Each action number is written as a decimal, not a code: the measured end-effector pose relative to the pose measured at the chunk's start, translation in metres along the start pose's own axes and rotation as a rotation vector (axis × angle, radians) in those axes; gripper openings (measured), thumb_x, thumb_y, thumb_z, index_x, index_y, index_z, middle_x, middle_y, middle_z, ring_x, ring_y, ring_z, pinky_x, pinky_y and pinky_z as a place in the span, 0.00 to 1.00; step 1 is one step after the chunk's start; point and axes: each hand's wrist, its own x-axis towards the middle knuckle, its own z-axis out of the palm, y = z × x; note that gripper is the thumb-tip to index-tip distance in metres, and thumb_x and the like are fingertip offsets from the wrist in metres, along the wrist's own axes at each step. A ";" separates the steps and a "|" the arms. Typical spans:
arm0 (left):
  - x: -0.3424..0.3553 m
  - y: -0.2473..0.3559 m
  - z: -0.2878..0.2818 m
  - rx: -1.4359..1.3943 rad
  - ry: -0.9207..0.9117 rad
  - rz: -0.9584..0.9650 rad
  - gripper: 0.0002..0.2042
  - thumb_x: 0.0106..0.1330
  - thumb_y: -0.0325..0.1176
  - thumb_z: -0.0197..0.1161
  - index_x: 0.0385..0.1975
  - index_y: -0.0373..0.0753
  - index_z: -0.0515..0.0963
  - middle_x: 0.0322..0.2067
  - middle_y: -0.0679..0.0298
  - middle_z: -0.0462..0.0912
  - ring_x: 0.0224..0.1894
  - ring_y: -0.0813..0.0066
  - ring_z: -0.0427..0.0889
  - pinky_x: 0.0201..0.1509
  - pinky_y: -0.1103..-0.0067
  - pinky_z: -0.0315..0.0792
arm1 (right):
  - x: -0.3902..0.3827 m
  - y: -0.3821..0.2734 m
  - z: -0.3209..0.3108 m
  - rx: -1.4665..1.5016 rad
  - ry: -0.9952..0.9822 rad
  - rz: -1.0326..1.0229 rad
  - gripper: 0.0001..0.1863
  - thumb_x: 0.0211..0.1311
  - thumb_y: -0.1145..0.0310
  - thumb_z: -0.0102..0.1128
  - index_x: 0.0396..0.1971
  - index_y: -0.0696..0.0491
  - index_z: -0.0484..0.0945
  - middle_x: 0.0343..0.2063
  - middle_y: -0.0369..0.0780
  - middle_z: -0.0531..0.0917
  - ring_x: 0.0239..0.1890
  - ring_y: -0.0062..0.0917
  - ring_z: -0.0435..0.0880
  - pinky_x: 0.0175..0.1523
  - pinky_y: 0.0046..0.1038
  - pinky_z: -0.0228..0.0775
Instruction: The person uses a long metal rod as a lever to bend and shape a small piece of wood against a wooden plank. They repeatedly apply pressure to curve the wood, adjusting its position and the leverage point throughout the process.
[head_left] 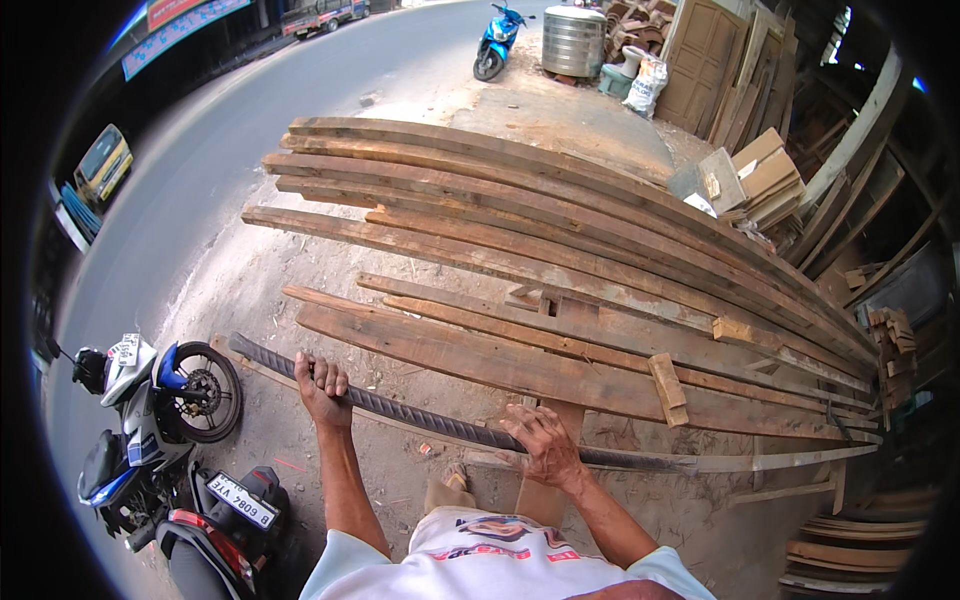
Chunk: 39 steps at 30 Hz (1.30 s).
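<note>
A long, dark bar with slanting ribs (425, 417) lies crosswise in front of me. My left hand (322, 390) is closed round it near its left end. Farther right, my right hand (546, 442) grips the same bar from above, its fingers partly hidden. Past that hand the bar runs toward a paler, smoother strip (770, 462); I cannot tell whether they are one piece. Just beyond the bar rests a wide brown plank (470, 358), with several long wooden beams (440, 240) side by side behind it. A short wood block (667, 390) sits across the plank.
Parked motorcycles (205, 390) crowd the left, beside the paved road (190, 200). At the back stand a blue scooter (497, 45) and a round metal tank (573, 42). Wooden doors (703, 65) and stacked boards (765, 180) line the right. More timber (850, 550) lies at the lower right.
</note>
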 end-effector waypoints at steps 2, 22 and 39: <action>0.006 -0.001 0.002 -0.002 -0.057 0.013 0.12 0.78 0.44 0.52 0.33 0.45 0.69 0.15 0.78 0.55 0.12 0.90 0.55 0.13 0.88 0.58 | 0.004 0.012 -0.008 0.167 0.087 0.045 0.27 0.63 0.48 0.64 0.54 0.52 0.79 0.59 0.46 0.77 0.61 0.44 0.76 0.67 0.44 0.64; -0.043 -0.058 0.020 0.078 -0.201 -0.083 0.23 0.74 0.55 0.54 0.37 0.37 0.72 0.23 0.69 0.67 0.24 0.81 0.69 0.27 0.86 0.70 | -0.139 0.284 -0.072 0.063 0.063 1.262 0.43 0.62 0.50 0.67 0.70 0.57 0.60 0.63 0.54 0.71 0.66 0.47 0.71 0.67 0.43 0.65; -0.144 -0.142 0.114 0.125 -0.502 -0.264 0.21 0.71 0.54 0.51 0.30 0.40 0.74 0.20 0.63 0.73 0.39 0.61 0.79 0.53 0.67 0.75 | -0.355 0.036 -0.073 0.584 0.923 1.533 0.39 0.63 0.55 0.59 0.70 0.58 0.60 0.57 0.47 0.73 0.58 0.36 0.76 0.58 0.36 0.71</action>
